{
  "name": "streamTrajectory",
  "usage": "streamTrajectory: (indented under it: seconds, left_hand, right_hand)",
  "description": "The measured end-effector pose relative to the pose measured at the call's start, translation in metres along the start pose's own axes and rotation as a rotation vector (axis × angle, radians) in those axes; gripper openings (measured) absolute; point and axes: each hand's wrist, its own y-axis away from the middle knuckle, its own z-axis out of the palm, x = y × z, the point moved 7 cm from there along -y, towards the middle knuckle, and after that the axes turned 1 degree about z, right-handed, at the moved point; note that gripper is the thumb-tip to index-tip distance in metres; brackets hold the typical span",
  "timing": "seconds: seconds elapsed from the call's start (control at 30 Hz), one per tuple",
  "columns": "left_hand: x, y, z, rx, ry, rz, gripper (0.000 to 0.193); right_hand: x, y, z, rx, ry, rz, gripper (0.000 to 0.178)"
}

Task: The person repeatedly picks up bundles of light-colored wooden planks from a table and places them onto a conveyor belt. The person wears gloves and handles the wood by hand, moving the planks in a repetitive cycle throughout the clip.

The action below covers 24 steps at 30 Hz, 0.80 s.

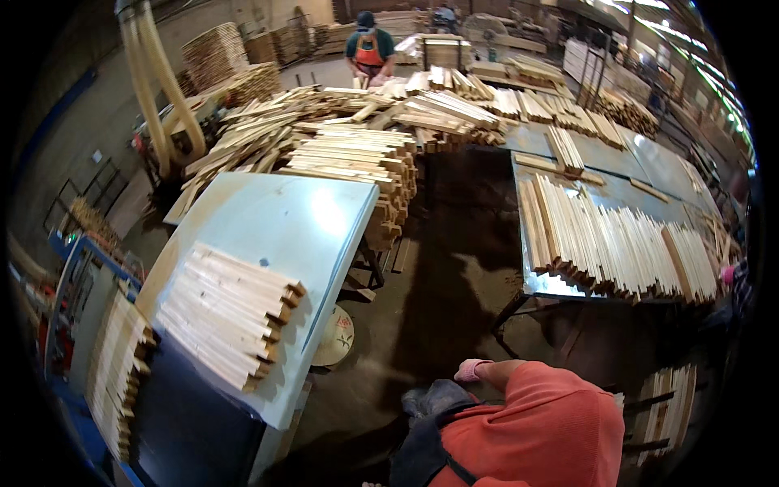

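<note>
My right hand, in a pinkish glove, hangs in front of my dark apron with the fingers curled in. No object shows in it, and it touches neither table. At the lower edge only a pale sliver of my left hand shows; its fingers are cut off by the frame. To my left, a row of wood strips lies side by side on a pale blue tabletop. On the metal table to the right rests a longer row of upright-packed strips.
A large heap of wood strips fills the middle distance. Behind it stands a person in an orange apron. A round hat-like disc is beside the left table's legs. More strips sit on a rack at lower right. Hoses hang left.
</note>
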Motion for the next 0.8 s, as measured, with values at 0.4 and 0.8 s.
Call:
streamTrajectory:
  seconds: [0.4,0.8]
  left_hand:
    - [0.154,-0.054,0.168,-0.16,-0.376,0.029,0.039]
    - [0.246,-0.084,0.313,-0.397,-0.803,0.026,0.036]
  right_hand:
    - [0.075,-0.023,-0.116,0.352,-0.442,-0.015,0.051]
    - [0.124,0.024,0.01,0.249,-0.852,0.396,0.061]
